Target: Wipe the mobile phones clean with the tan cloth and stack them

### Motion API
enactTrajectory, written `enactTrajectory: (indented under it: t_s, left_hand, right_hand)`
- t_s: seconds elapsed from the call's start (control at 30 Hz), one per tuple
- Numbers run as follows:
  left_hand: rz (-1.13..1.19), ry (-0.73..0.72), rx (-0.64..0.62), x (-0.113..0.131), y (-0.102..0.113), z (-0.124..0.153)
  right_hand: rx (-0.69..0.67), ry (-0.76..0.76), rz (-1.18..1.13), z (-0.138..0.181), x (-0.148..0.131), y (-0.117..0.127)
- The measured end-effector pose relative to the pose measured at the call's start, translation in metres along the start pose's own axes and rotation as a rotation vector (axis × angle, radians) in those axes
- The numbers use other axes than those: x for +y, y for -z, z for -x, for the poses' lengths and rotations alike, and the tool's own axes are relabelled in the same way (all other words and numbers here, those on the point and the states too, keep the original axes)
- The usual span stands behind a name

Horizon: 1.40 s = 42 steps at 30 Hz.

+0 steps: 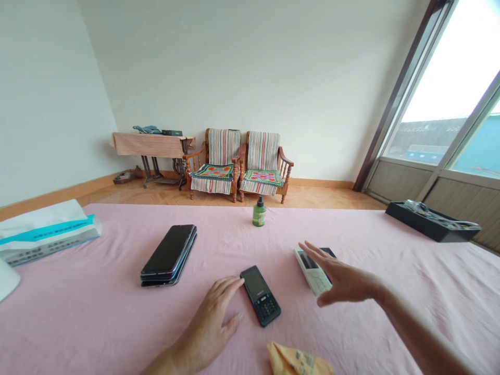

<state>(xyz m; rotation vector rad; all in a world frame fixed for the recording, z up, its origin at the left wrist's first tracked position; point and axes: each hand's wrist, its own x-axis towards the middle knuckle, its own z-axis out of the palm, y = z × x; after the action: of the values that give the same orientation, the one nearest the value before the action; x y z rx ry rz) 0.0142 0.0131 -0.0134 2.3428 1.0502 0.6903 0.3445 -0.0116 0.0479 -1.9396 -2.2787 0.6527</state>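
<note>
"On the pink cloth [117,328], near the middle of my feed, I have a black phone [261,296] lying face up at a slant, keys toward me."

"Where do you have the left hand [213,319]?"

"Just left of that phone. I see its fingers lying close together, forward, with the index tip at the phone's upper left edge. The thumb stands apart, and nothing is in the grip."

"And the right hand [346,281]?"

"Over the white phone [313,273], to the right of the black one. I have thumb and fingers set wide, palm down. Whether they touch it, I can't tell from this angle. A dark edge shows beyond the white phone, partly hidden by my fingers."

"What else lies around them?"

"To the left, a stack of phones [169,254], the top one with its dark screen up. Farther left, a tissue pack [50,234]. Ahead of me a green bottle [259,214] stands upright near the far edge, and a black box [429,224] with cables sits at the far right. Nearest me, a yellow packet [299,361] is cut off by the bottom of my view."
</note>
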Motion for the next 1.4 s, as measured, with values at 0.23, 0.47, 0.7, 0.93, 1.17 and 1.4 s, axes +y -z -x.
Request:
enactTrajectory:
  t_s: [0.23, 0.47, 0.7, 0.93, 1.17, 1.4]
  left_hand:
    - [0.043, -0.013, 0.061, 0.001, -0.001, 0.001]
    - [0.014, -0.033, 0.047, 0.005, -0.001, 0.005]
    - [0.072, -0.002, 0.167, 0.01, 0.004, 0.004]
    - [0.016, 0.059, 0.557, 0.001, 0.026, 0.004]
    - [-0.002, 0.113, 0.427, -0.014, 0.026, 0.002]
    - [-0.059, 0.109, 0.346, -0.004, 0.024, 0.007]
  right_hand:
    - [0.568, -0.269, 0.131, 0.002, -0.018, -0.044]
    - [0.551, -0.421, 0.265, -0.006, -0.031, -0.053]
    - [0.471, -0.244, -0.131, -0.008, -0.077, -0.05]
    - [0.459, 0.051, -0.214, -0.026, -0.169, -0.079]
    - [0.476, 0.073, -0.081, -0.039, -0.199, -0.098]
    - [0.485, 0.028, 0.037, -0.022, -0.164, -0.085]
